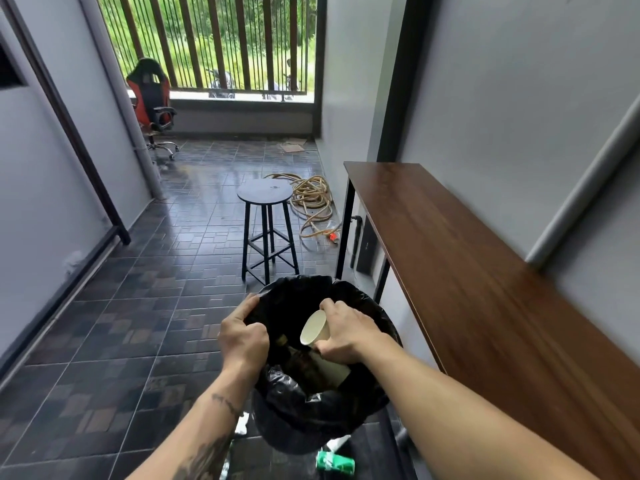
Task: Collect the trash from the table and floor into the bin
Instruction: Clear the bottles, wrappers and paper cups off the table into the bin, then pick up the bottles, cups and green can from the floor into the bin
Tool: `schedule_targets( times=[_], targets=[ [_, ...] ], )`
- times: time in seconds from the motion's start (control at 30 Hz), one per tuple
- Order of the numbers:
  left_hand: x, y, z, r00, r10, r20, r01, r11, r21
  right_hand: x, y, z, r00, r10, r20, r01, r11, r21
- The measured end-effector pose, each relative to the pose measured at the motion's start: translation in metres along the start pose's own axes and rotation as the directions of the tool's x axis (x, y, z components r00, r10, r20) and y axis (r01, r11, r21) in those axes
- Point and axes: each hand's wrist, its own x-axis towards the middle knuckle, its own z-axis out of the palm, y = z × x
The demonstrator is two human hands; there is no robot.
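A black bin bag hangs open in front of me, above the tiled floor. My left hand grips its left rim. Over the bag's mouth, my right hand holds a cream paper cup tilted on its side, open end towards the left. Inside the bag lie a dark bottle and another paper cup. A green can lies on the floor below the bag, with white scraps beside it.
A long brown wooden table runs along the right wall. A black round stool stands ahead, with a coiled yellow hose behind it. A red and black office chair stands far left by the barred window.
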Motion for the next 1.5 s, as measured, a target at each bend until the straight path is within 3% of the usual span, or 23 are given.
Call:
schedule_targets(
  times=[0.33,0.7,0.93,1.17,1.5],
  targets=[
    [-0.016,-0.006,-0.017,0.999,-0.012,-0.03,0.013,1.0,0.02,-0.01,0.016,0.006,0.999,0.028,0.018,-0.028,0.999,0.044],
    [-0.013,-0.007,-0.038,1.0,-0.026,-0.005,0.026,1.0,0.005,-0.024,0.024,0.004,0.993,0.092,-0.074,-0.09,0.995,0.039],
    [0.013,-0.015,-0.072,0.997,-0.04,0.065,0.041,0.999,-0.013,-0.035,-0.01,0.01,0.964,0.229,-0.134,-0.22,0.972,0.079],
    [0.064,-0.024,-0.135,0.976,-0.057,0.209,0.064,0.997,-0.03,-0.053,-0.075,0.046,0.838,0.537,-0.093,-0.473,0.801,0.367],
    [0.099,-0.029,-0.196,0.917,-0.033,0.397,-0.009,0.995,0.104,-0.076,-0.149,0.093,0.642,0.765,-0.048,-0.565,0.515,0.644]
  ],
)
